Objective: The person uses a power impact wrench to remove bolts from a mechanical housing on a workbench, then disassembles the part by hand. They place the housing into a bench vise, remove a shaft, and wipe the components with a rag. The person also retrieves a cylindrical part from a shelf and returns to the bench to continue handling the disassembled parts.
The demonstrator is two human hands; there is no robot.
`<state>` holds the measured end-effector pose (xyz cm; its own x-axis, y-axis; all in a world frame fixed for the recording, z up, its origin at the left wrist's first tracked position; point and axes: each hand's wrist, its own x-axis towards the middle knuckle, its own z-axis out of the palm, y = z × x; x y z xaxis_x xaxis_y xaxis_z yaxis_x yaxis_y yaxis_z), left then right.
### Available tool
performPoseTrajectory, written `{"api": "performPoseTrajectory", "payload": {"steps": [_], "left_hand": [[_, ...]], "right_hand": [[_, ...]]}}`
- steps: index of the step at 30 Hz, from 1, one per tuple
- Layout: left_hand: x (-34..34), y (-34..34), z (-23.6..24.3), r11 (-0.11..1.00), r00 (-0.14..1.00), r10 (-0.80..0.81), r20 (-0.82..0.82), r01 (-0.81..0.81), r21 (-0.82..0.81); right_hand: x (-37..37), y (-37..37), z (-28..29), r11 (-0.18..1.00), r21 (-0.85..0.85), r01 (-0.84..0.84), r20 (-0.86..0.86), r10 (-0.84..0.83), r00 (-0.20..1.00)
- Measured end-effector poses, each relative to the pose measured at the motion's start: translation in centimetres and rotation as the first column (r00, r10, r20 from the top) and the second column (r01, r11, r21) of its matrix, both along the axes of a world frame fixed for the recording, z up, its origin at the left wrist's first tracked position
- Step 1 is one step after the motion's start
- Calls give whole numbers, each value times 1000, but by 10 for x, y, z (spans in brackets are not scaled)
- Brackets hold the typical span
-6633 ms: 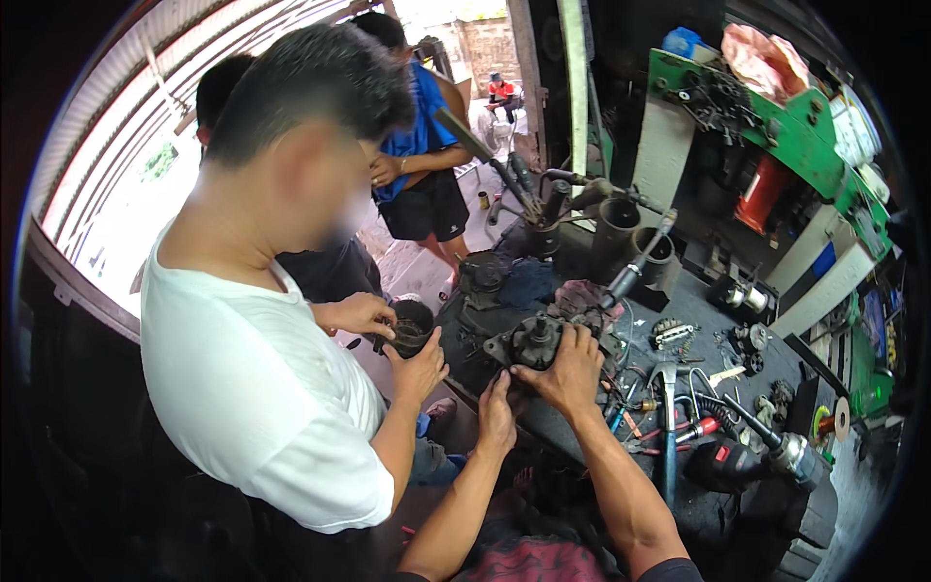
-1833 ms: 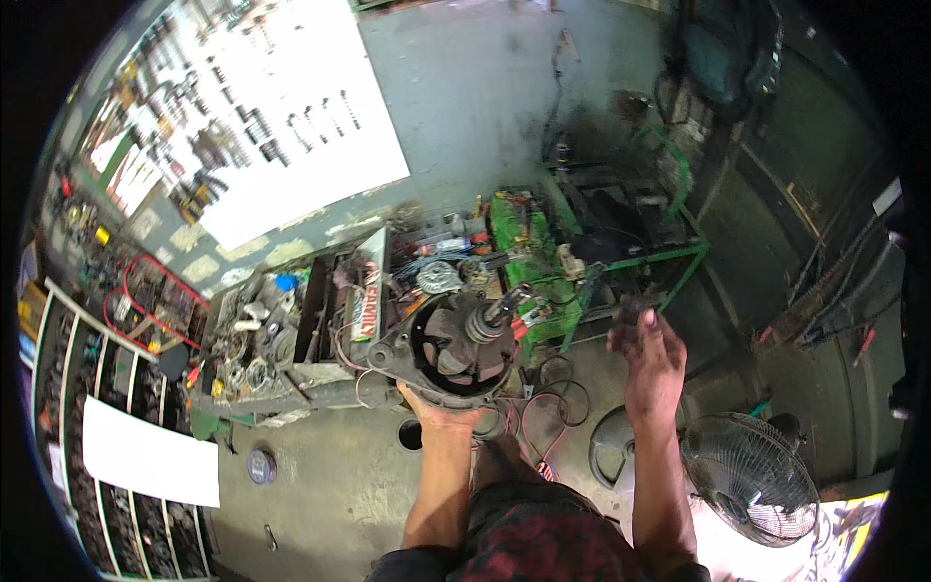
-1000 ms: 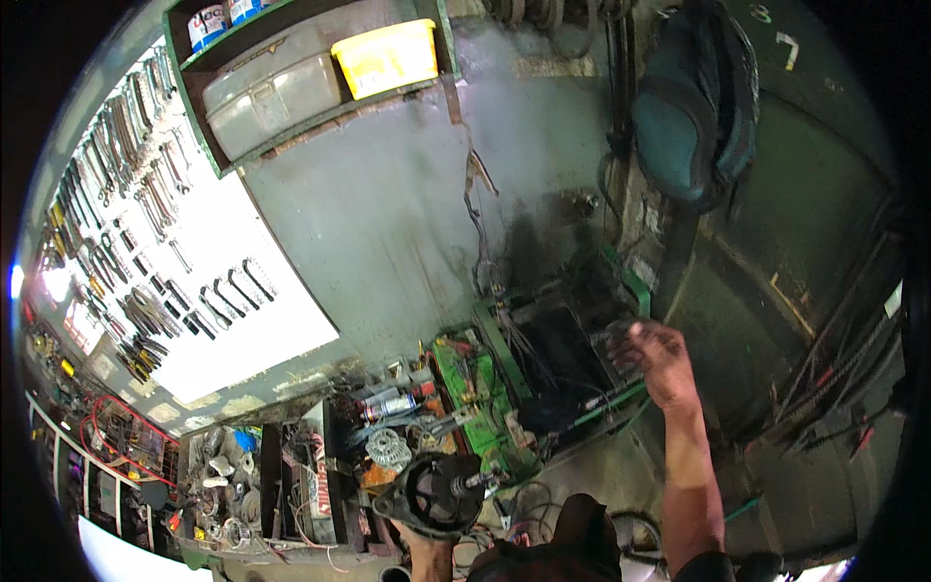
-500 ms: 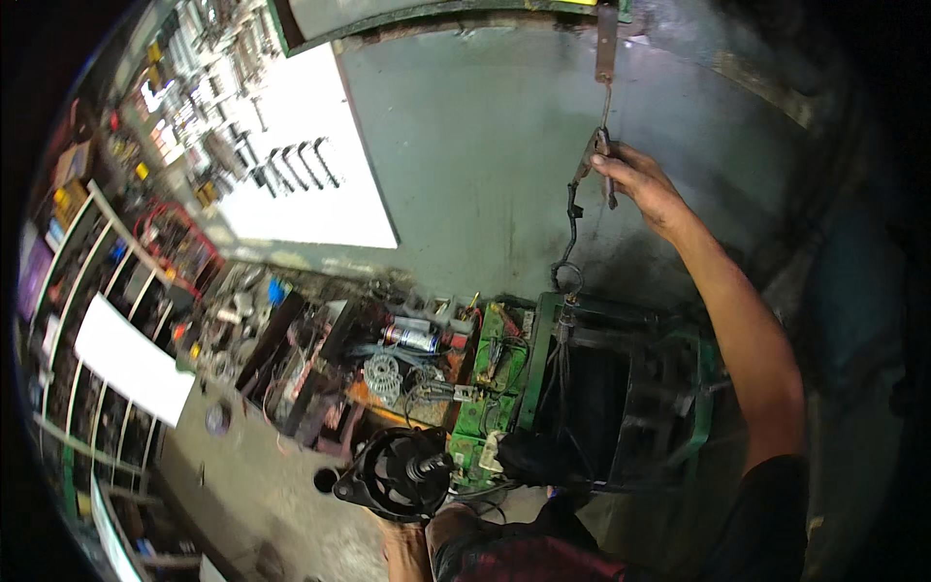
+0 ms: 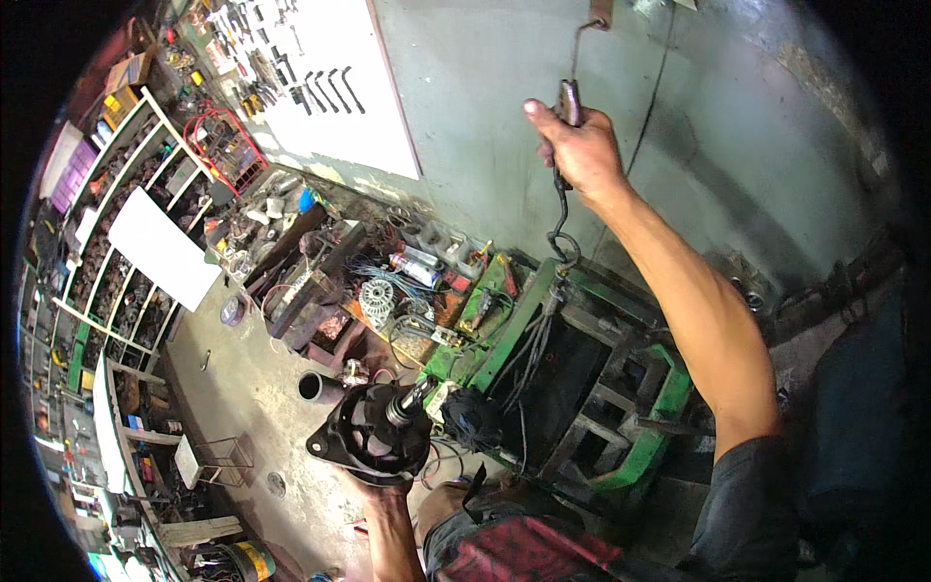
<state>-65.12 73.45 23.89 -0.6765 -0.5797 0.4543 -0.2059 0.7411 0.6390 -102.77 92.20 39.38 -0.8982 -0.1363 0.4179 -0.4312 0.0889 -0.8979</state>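
Observation:
In my left hand (image 5: 380,493), low in the view, sits a starter motor (image 5: 373,436) with a dark flange and a bare metal shaft pointing up to the right. The palm is under it and most fingers are hidden. My right hand (image 5: 590,155) is raised before the grey wall, closed round a dark clamp (image 5: 569,95), its thumb sticking out to the left. A thin hooked wire (image 5: 576,53) hangs from above, down to the clamp's top; whether they touch I cannot tell. From the clamp a black cable (image 5: 561,209) drops towards the green metal frame (image 5: 514,339).
A cluttered bench holds a slotted metal disc (image 5: 376,299), a spray can (image 5: 414,270) and wires. A short pipe (image 5: 318,387) stands by the starter motor. Parts racks (image 5: 107,291) line the left side. Tools hang on a white board (image 5: 359,126).
The view has shifted, so the bench and frame appear differently placed. My right hand has gone from a fingertip hold to a fuller grip on the clamp. The starter motor stays in my left hand.

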Motion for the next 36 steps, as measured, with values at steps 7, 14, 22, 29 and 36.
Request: {"api": "performPoseTrajectory", "payload": {"steps": [7, 14, 22, 29, 36], "left_hand": [[-12, 17, -9, -266, 824, 329, -461, 550, 792], [-48, 64, -1, -340, 874, 205, -440, 485, 806], [-97, 125, -16, -402, 846, 129, -518, 522, 752], [-100, 161, 0, -390, 855, 124, -504, 509, 767], [-92, 168, 13, -339, 854, 93, -512, 511, 790]], "right_hand": [[29, 41, -41, 964, 256, 74, 223, -134, 966], [70, 108, -35, 984, -179, 5, 183, 28, 983], [94, 161, -38, 968, -249, 6, 118, 24, 993], [95, 181, -31, 989, -143, 49, 63, -40, 997], [126, 169, -34, 997, -63, -46, -11, 45, 999]]}}
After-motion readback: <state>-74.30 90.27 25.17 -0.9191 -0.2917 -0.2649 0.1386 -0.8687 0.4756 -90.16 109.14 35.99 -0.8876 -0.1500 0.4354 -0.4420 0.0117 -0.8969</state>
